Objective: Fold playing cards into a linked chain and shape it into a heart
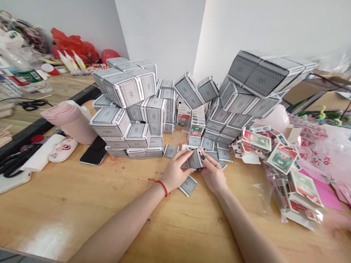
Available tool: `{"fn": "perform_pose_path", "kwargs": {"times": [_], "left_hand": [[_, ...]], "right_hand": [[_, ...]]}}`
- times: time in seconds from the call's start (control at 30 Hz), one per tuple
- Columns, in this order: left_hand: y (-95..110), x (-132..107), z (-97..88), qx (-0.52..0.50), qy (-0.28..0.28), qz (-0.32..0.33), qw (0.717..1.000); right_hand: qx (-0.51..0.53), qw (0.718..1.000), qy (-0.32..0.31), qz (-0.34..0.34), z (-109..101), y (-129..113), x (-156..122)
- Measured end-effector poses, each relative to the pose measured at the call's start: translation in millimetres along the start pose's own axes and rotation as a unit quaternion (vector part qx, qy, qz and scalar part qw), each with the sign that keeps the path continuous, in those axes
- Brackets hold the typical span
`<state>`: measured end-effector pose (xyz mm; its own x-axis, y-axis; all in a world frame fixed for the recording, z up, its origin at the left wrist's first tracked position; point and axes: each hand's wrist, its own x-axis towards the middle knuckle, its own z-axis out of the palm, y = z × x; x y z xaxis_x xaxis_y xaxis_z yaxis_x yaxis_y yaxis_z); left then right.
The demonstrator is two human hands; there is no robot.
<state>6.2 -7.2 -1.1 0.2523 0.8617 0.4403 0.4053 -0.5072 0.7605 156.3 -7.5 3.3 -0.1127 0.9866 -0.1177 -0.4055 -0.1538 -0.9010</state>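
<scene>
Between my two hands is a grey-backed playing card (195,159), just above the table; whether it is one card or several, I cannot tell. My left hand (176,170) grips its left side with thumb and fingers closed. Along the right edge, my right hand (213,172) has its fingertips closed on the same card. A loose card (188,186) lies face down below my hands. More cards (224,153) lie flat just beyond them. Behind stand stacked blocks made of cards, a left stack (148,114) and a right stack (239,97), with a tilted V-shaped card piece (192,93) between them.
Opened card boxes (282,158) and clear wrappers lie at the right, beside a pink plastic bag (312,136). At the left are a phone (93,152), a pink tumbler (72,121) and a white case (63,150). A wall rises behind the stacks.
</scene>
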Motion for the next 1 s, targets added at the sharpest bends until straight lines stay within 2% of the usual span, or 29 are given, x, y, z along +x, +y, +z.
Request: {"fn": "perform_pose_path", "kwargs": {"times": [0.23,0.33,0.47,0.7,1.0], "left_hand": [[-1.4,-1.5,-0.4,0.027,0.0,0.019,0.999],[-1.0,-1.7,-0.8,0.034,-0.004,0.014,0.999],[-1.2,-1.7,-0.9,0.039,0.001,0.009,0.999],[-2.5,-1.0,-1.6,0.037,-0.001,0.025,0.999],[-0.7,-0.4,-4.0,0.033,-0.008,0.027,0.999]], "right_hand": [[-0.173,0.981,0.064,-0.064,2.4,0.7,-4.9],[-0.215,0.971,0.072,-0.08,2.8,-0.7,-6.4],[-0.212,0.972,0.057,-0.079,2.6,-0.6,-5.3],[-0.151,0.988,0.016,-0.016,-2.7,0.1,-2.1],[-0.202,0.979,-0.001,-0.026,-4.0,0.4,-2.7]]}}
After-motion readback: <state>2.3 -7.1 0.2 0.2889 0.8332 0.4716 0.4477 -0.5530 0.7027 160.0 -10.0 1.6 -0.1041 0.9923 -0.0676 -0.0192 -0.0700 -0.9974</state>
